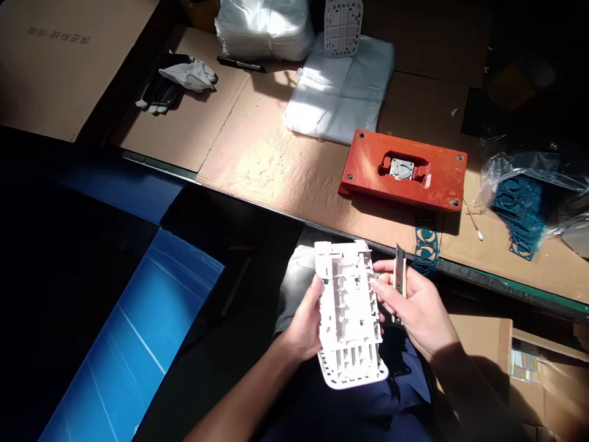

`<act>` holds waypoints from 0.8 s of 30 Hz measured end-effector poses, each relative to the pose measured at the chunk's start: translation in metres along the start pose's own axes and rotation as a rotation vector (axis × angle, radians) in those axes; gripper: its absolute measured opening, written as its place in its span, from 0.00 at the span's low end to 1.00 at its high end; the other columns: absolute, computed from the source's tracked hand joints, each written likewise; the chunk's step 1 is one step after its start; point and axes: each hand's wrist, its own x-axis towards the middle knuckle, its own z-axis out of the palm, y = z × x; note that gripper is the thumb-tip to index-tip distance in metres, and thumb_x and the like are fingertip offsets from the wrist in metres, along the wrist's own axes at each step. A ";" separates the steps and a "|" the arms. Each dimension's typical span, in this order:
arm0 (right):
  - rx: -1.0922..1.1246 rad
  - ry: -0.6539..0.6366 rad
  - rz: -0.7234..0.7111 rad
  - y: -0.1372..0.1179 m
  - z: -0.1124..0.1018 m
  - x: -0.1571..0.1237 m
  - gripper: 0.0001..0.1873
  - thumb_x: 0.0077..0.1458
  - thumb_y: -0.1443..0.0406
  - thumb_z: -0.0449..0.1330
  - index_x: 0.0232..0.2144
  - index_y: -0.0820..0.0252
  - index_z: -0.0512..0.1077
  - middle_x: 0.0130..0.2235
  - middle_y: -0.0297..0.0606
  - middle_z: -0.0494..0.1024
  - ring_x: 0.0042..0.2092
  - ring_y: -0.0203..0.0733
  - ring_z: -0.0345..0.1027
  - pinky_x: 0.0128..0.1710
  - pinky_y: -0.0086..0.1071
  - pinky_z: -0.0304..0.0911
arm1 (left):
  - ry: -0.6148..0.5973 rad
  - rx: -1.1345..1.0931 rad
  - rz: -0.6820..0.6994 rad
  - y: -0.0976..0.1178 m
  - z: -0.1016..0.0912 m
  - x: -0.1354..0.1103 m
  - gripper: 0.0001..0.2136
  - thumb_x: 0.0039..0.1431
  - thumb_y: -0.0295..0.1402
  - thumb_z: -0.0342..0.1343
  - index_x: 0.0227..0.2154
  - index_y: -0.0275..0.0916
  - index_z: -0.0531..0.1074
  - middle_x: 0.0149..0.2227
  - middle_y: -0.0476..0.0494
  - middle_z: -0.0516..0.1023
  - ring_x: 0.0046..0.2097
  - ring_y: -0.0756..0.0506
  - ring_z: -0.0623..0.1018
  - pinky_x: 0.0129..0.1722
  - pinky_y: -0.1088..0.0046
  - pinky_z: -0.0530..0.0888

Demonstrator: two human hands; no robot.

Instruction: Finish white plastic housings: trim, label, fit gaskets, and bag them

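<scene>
Over my lap I'm holding the white part, my left hand clasping one side, its thumb lying in front and its fingers mostly hiding behind. My right hand is bending its fingers around a cutter, the thumb reaching the opposite edge. Beyond, the red block is cradling a grey piece in its recess, and a clear bag is holding blue pieces.

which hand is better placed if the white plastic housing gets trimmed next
Probably the right hand: it holds the utility knife beside the white plastic housing, while the left hand grips the housing's opposite side.
</scene>
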 end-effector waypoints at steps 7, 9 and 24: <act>0.033 -0.074 0.002 0.008 -0.011 0.006 0.25 0.53 0.51 0.70 0.47 0.59 0.77 0.29 0.33 0.72 0.26 0.32 0.60 0.22 0.25 0.57 | 0.003 0.432 0.214 0.005 -0.014 -0.006 0.29 0.58 0.52 0.61 0.56 0.37 0.74 0.52 0.34 0.81 0.55 0.28 0.78 0.56 0.48 0.73; 0.056 -0.129 0.004 0.009 -0.013 0.007 0.25 0.53 0.50 0.70 0.48 0.58 0.78 0.30 0.34 0.71 0.26 0.31 0.56 0.20 0.24 0.50 | -0.025 0.537 0.260 0.009 -0.016 -0.006 0.33 0.48 0.39 0.71 0.58 0.41 0.72 0.56 0.38 0.78 0.58 0.28 0.75 0.59 0.52 0.71; 0.064 -0.265 -0.053 0.008 -0.016 0.010 0.18 0.57 0.54 0.68 0.48 0.54 0.80 0.35 0.34 0.75 0.25 0.28 0.54 0.22 0.23 0.51 | -0.012 0.807 0.452 0.009 -0.023 -0.003 0.44 0.38 0.32 0.76 0.62 0.53 0.66 0.61 0.41 0.72 0.61 0.28 0.72 0.61 0.50 0.69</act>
